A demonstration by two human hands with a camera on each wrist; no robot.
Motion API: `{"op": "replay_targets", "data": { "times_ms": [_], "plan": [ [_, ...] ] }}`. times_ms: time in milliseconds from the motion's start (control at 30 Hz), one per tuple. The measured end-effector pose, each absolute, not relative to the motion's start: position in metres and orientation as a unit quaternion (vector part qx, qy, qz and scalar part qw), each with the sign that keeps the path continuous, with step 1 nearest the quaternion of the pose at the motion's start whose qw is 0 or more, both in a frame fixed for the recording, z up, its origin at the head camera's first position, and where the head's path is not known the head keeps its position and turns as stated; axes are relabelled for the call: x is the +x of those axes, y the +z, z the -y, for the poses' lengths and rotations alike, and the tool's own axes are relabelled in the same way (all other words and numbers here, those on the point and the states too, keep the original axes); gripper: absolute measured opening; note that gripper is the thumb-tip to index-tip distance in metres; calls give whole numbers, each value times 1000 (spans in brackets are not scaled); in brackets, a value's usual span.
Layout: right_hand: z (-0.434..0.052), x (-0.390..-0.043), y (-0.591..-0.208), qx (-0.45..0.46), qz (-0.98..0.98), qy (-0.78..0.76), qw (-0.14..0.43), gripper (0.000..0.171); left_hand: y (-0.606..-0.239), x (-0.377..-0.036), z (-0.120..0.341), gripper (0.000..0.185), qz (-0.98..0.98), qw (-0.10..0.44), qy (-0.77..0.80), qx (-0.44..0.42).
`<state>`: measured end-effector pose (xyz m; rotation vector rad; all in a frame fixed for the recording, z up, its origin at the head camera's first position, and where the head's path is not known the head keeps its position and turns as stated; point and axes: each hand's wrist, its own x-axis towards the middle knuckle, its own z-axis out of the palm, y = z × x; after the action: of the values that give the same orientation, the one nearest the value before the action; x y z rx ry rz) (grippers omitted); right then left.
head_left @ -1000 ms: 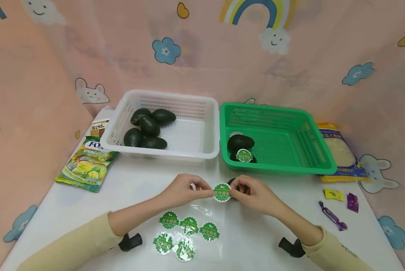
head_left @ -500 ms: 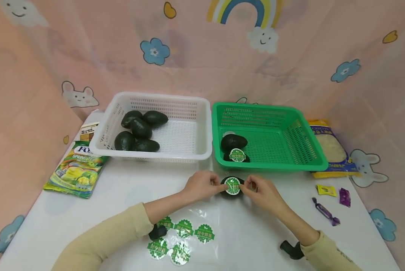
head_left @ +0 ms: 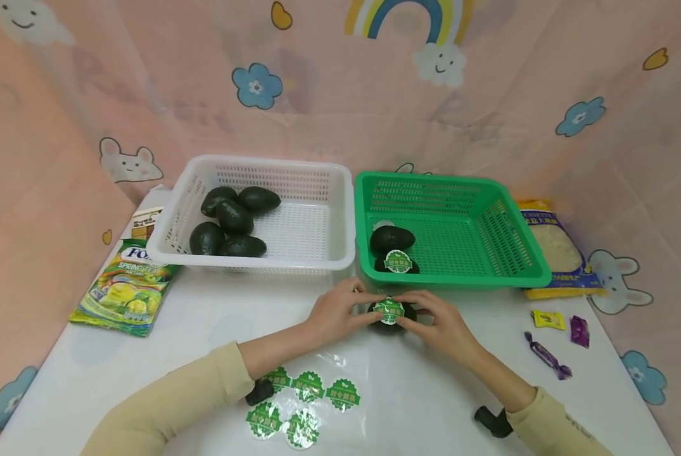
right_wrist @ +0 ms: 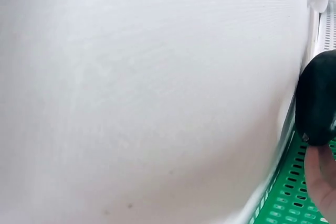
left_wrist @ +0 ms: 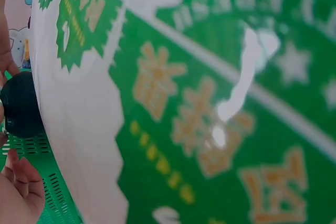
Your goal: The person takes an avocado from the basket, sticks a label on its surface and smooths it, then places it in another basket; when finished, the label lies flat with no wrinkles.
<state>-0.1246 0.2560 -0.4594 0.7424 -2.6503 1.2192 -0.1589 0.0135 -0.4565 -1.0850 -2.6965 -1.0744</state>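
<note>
A dark avocado (head_left: 405, 311) lies on the white table just in front of the green basket (head_left: 517, 266). A round green sticker (head_left: 388, 311) sits on its top. My left hand (head_left: 340, 311) holds the avocado's left side, fingertips at the sticker's edge. My right hand (head_left: 437, 320) cups the right side and presses on the sticker. In the left wrist view the avocado (left_wrist: 20, 104) shows at the left edge, behind a close-up sticker sheet (left_wrist: 210, 103). The right wrist view catches the avocado (right_wrist: 316, 100) at the right edge.
The green basket holds two avocados, one (head_left: 398, 261) with a sticker. A white basket (head_left: 317, 256) holds several bare avocados (head_left: 234, 217). A clear sheet of green stickers (head_left: 303, 405) lies near me. A tea packet (head_left: 122, 288) lies left; a snack bag (head_left: 557, 250) and candies (head_left: 548, 319) lie right.
The sticker, held in the air between both hands a second ago, now lies pressed on the avocado. Both hands moved forward and closed around the fruit.
</note>
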Motion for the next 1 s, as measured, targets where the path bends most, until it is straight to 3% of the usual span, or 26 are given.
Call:
{"op": "replay_targets", "data": {
  "times_ms": [167, 333, 500, 700, 867, 1000],
  "plan": [
    [-256, -123, -461, 224, 872, 432, 48, 40, -458, -161, -12, 36, 867, -6, -363, -342],
    [-256, -125, -462, 258, 865, 427, 58, 40, -460, -161, -9, 38, 867, 12, -343, -362],
    [-257, -129, -456, 237, 863, 447, 8, 38, -460, -165, -12, 45, 849, 12, -351, -394],
    [-257, -131, -447, 132, 850, 504, -74, 40, -465, -174, -29, 73, 837, -82, -331, -428],
    [-258, -130, -437, -2, 764, 630, -136, 44, -459, -171, -29, 65, 825, -89, -325, -454],
    [-255, -133, -431, -84, 641, 748, -154, 24, -424, -166, -21, 65, 804, -99, -330, -485]
  ]
}}
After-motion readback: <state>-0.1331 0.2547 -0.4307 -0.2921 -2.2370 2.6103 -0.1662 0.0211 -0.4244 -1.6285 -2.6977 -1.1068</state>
